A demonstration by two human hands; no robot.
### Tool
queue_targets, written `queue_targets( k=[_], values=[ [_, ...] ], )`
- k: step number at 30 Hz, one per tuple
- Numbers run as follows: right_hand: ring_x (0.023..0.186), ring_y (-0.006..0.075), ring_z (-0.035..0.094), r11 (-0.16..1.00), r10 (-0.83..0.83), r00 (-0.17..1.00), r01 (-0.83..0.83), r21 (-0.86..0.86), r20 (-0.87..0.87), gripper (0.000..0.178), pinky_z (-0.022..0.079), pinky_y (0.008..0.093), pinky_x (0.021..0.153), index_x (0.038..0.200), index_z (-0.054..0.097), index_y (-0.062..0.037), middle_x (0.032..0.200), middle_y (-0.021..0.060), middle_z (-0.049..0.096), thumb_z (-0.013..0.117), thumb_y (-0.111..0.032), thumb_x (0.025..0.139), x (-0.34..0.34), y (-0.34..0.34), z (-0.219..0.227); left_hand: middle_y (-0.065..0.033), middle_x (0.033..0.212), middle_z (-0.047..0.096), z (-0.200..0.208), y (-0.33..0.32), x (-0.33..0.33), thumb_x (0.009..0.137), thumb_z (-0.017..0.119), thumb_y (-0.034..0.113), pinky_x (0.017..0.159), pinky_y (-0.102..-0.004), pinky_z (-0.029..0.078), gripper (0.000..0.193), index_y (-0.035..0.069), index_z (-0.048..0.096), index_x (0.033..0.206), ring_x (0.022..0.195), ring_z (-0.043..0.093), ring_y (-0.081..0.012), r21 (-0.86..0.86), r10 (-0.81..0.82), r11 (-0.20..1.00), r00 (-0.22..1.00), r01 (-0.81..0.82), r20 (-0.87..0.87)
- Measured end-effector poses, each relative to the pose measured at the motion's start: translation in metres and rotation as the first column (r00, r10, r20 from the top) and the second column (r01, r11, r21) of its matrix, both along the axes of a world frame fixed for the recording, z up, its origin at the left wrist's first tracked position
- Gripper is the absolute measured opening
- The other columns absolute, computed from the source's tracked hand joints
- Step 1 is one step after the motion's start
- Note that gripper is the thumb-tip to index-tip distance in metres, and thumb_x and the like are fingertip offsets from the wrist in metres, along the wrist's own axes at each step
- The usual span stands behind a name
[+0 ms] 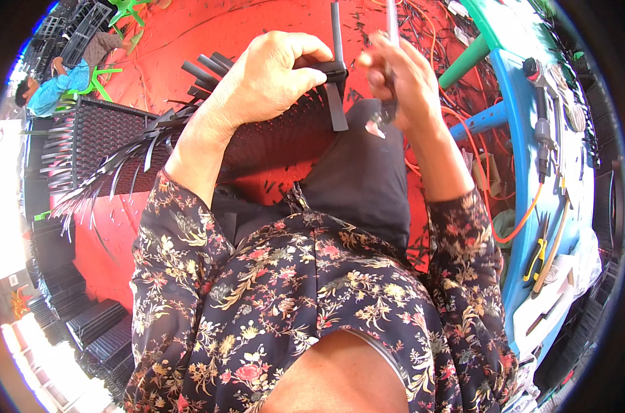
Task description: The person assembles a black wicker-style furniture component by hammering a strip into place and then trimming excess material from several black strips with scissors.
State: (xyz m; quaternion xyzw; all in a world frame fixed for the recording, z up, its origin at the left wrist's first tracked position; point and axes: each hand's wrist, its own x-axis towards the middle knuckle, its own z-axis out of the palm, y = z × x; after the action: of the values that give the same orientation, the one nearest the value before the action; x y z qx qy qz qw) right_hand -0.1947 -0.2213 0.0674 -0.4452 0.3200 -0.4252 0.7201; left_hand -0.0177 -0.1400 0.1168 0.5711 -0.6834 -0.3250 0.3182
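A dark woven piece [295,127] lies beneath the left hand and forearm, spreading to 6 o'clock of that hand and 8 o'clock of the right one, with loose black strips [130,141] fanning out toward 8 o'clock. The left hand [278,76] has thumb and forefinger narrowed on the piece's dark corner [334,73], at its 3 o'clock. The right hand [407,82], blurred, sits apart from that corner at 3 o'clock, fingers curled around a slender tool [393,24] of unclear kind. A short flat strip [336,110] points from the corner toward 6 o'clock.

Left hand [274,79] pinching, right hand [407,82] curled and blurred, forearms [197,148] extended forward
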Motion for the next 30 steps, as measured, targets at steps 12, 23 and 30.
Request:
queue_targets(
  k=[12, 23, 30],
  values=[
    [0.066, 0.0070, 0.049, 0.886, 0.058, 0.776, -0.330, -0.326, -0.628, 0.041, 0.043, 0.0218, 0.061, 0.130, 0.047, -0.0034, 0.088, 0.0047, 0.061, 0.052, -0.003, 0.089, -0.087, 0.055, 0.033, 0.0002, 0.074, 0.062, 0.008, -0.001, -0.001, 0.084, 0.051, 0.001, 0.064, -0.0202, 0.045, 0.014, -0.002, 0.064, 0.090, 0.070, 0.054, -0.0032, 0.013, 0.104, 0.994, 0.994, -0.104, 0.023],
    [0.053, 0.0058, 0.049, 0.449, -0.013, 0.532, -0.754, -0.481, -0.846, 0.036, 0.043, 0.0191, 0.048, 0.122, 0.055, 0.0010, 0.093, 0.0071, 0.062, 0.045, 0.003, 0.087, -0.097, 0.020, 0.110, -0.0114, 0.077, 0.060, 0.003, 0.019, -0.036, 0.070, 0.061, 0.001, 0.066, -0.0301, 0.047, 0.016, 0.000, 0.059, 0.086, 0.072, 0.060, -0.0234, -0.315, 0.195, 0.938, 0.973, -0.147, 0.126],
    [0.051, 0.0083, 0.049, 0.316, -0.037, 0.500, -0.815, -0.485, -0.865, 0.039, 0.042, 0.0210, 0.047, 0.120, 0.056, 0.0016, 0.102, 0.0134, 0.065, 0.043, 0.006, 0.083, -0.103, 0.013, 0.115, -0.0116, 0.079, 0.059, 0.006, 0.032, -0.048, 0.069, 0.064, 0.001, 0.066, -0.0310, 0.047, 0.019, 0.000, 0.057, 0.087, 0.073, 0.060, -0.0255, -0.363, 0.197, 0.922, 0.971, -0.136, 0.135]
  ],
)
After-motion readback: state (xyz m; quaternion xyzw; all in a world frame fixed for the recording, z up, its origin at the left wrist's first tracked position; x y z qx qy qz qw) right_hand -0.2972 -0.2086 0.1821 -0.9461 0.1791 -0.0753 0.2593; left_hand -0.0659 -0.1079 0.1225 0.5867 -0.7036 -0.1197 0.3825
